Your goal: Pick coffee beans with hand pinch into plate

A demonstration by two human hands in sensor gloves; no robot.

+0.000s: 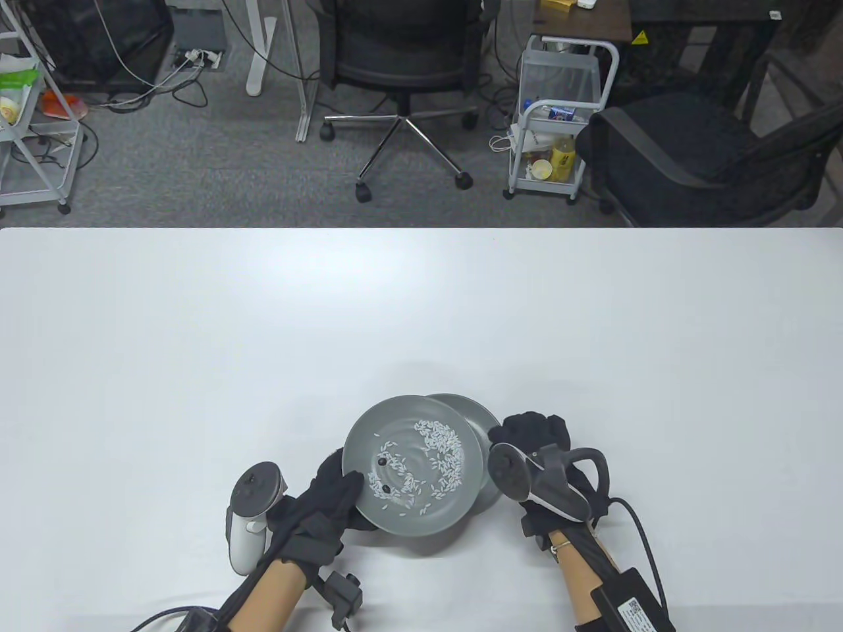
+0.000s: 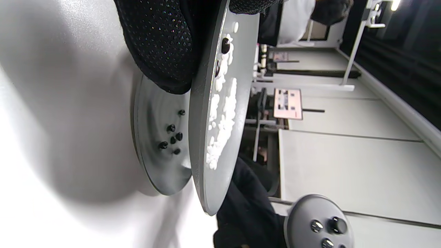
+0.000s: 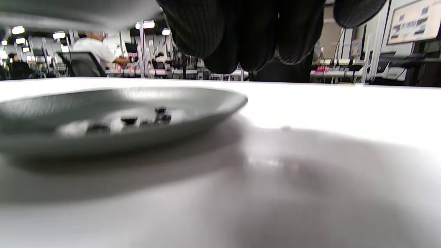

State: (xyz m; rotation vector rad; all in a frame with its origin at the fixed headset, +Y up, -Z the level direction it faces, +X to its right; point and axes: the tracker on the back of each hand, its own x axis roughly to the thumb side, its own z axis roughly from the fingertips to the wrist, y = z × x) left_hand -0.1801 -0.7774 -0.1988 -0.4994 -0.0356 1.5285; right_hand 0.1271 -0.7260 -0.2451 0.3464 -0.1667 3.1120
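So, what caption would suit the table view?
Left hand lifts grey round plate of rice and coffee beans over second grey plate.

Legible text: none.
A yellow warning triangle sign sits on dark furniture; the white label on the right forearm's black box and a posted sheet carry print too small or blurred to read.

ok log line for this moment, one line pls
left hand: holds rice plate lifted | lower plate: on table, holds coffee beans | right hand: beside plates
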